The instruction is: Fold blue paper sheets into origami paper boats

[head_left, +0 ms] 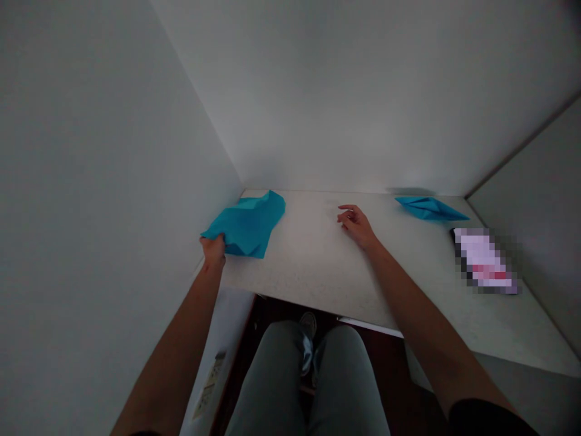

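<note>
A creased sheet of blue paper (pixel 251 221) is at the left end of the white desk, its near left corner pinched in my left hand (pixel 213 247). Part of the sheet is raised and bent, and my left fingers are partly hidden by it. My right hand (pixel 355 225) hovers above or rests on the middle of the desk, fingers loosely curled and apart, with nothing visible in them. Beyond it to the right, a folded blue paper boat (pixel 431 209) lies near the back wall, touched by neither hand.
The white desk (pixel 308 260) meets walls at the left, back and right. A blurred-out device with a lit screen, perhaps a phone (pixel 485 260), lies at the right. My legs (pixel 313 381) are below the desk's front edge.
</note>
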Tool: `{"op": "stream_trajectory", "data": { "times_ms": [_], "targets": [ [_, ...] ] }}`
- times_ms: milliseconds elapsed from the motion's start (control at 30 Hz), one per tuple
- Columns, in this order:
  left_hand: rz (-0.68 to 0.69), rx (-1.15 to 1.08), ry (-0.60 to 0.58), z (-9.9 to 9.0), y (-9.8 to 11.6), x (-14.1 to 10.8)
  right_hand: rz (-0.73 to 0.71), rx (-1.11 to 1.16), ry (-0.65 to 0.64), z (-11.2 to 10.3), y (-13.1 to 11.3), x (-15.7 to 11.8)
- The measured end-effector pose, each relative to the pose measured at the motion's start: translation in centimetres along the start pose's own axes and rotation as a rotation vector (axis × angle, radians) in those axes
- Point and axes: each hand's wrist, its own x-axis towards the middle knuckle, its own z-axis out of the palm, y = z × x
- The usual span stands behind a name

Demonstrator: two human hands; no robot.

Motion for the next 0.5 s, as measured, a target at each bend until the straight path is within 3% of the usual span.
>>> {"op": "stream_trajectory", "data": {
  "times_ms": [100,300,400,500],
  "targets": [
    [-0.130,0.060,0.048,-0.1,-1.0,-1.0,0.011,-0.006,0.006,0.0,-0.1,0.1],
    [0.339,0.518,0.106,-0.8,-2.1,-5.4,0.012,-0.025,-0.001,0.1,-0.4,-0.1],
    [0.516,0.655,-0.074,0.7,-1.1,-6.3,0.010,-0.019,-0.005,0.1,-0.4,0.0],
    [0.572,0.792,-0.285,3.1,-0.1,-6.4,0.009,-0.005,-0.003,0.0,-0.2,0.2]
  ]
}}
